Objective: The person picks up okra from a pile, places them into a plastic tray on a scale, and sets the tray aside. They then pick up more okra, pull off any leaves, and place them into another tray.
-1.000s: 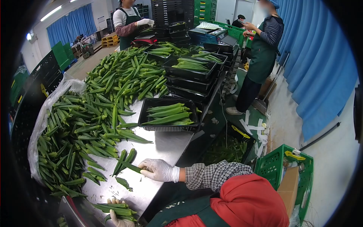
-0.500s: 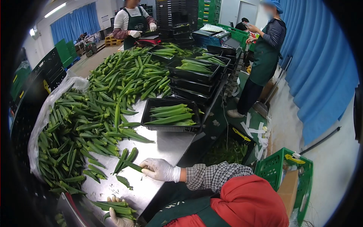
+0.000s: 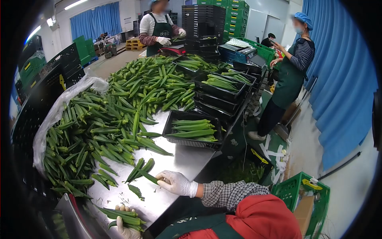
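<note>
Right hand, lower centre: grip pinched on single okra, long axis slanting upper left. Okra bundle lower left, left hand curled around it.

Metal table, heaped okra pods, black tray, leaf scrap
</note>
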`<move>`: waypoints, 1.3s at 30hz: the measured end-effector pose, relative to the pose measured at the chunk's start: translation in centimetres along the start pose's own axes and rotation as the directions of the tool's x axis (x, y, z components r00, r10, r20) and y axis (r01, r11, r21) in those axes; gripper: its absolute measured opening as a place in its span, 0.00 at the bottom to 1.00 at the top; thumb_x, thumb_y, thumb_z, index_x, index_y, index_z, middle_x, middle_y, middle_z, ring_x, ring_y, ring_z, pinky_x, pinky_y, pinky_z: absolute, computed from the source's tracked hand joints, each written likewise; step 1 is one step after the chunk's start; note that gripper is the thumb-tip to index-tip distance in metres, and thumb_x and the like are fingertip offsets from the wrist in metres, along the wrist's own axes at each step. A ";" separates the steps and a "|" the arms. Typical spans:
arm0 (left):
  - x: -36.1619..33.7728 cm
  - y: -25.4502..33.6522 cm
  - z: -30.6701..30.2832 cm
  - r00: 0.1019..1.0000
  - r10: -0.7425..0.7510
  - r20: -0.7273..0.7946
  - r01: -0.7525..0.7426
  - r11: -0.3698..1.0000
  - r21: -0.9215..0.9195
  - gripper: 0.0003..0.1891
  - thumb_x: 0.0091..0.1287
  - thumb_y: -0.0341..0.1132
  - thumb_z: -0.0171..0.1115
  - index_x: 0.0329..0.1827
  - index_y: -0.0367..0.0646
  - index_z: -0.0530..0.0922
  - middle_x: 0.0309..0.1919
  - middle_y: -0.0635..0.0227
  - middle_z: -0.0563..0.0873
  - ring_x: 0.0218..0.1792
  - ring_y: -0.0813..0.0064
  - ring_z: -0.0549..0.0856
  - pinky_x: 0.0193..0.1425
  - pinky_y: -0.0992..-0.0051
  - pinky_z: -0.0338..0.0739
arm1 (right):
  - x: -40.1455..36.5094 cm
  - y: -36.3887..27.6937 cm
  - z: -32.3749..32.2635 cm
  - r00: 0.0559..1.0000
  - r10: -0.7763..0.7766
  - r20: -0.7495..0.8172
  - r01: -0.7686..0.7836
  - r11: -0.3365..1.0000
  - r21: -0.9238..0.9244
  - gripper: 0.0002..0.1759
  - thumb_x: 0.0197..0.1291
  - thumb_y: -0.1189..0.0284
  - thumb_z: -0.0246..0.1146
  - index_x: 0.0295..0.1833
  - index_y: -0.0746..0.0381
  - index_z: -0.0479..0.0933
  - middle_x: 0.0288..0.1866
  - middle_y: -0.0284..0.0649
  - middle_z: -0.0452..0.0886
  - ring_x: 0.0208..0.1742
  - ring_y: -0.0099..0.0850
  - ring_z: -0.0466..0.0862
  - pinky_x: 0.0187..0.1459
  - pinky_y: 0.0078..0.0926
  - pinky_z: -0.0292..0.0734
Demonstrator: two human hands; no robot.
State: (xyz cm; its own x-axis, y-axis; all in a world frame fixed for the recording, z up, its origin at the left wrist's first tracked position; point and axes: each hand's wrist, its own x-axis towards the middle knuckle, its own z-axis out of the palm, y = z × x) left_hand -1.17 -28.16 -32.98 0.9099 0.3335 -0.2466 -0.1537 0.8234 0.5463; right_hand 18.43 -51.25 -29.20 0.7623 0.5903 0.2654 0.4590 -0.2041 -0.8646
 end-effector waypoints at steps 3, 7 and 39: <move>-0.4 -0.1 0.9 1.000 -0.014 0.010 0.015 0.999 -0.051 0.24 0.70 0.45 0.53 0.63 0.39 0.69 0.51 0.52 0.80 0.48 0.51 0.80 0.48 0.50 0.78 | 0.0 0.1 0.1 1.000 0.004 0.000 -0.004 1.000 0.000 0.11 0.63 0.69 0.59 0.47 0.63 0.76 0.38 0.41 0.79 0.35 0.31 0.82 0.41 0.27 0.78; -0.7 0.0 2.0 0.999 -0.005 0.048 0.010 0.995 -0.099 0.24 0.69 0.44 0.54 0.63 0.39 0.69 0.54 0.55 0.79 0.51 0.54 0.79 0.53 0.51 0.76 | 0.0 0.1 0.1 1.000 0.016 -0.006 -0.015 1.000 0.023 0.11 0.63 0.69 0.59 0.47 0.62 0.76 0.38 0.40 0.79 0.35 0.30 0.82 0.40 0.26 0.78; 0.5 -0.5 0.5 0.966 0.182 0.184 -0.151 0.974 -0.169 0.25 0.70 0.33 0.53 0.69 0.41 0.63 0.58 0.54 0.78 0.57 0.61 0.80 0.64 0.55 0.73 | -0.1 0.7 0.6 0.999 -0.025 -0.045 0.025 1.000 -0.004 0.09 0.63 0.70 0.58 0.45 0.62 0.76 0.39 0.42 0.80 0.39 0.39 0.82 0.43 0.31 0.77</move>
State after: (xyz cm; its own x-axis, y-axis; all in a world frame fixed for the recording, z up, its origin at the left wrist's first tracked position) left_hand -0.44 -28.60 -32.97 0.9220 0.3870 0.0084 -0.3520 0.8291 0.4343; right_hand 18.40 -51.01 -30.09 0.7700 0.5598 0.3061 0.4800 -0.1922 -0.8560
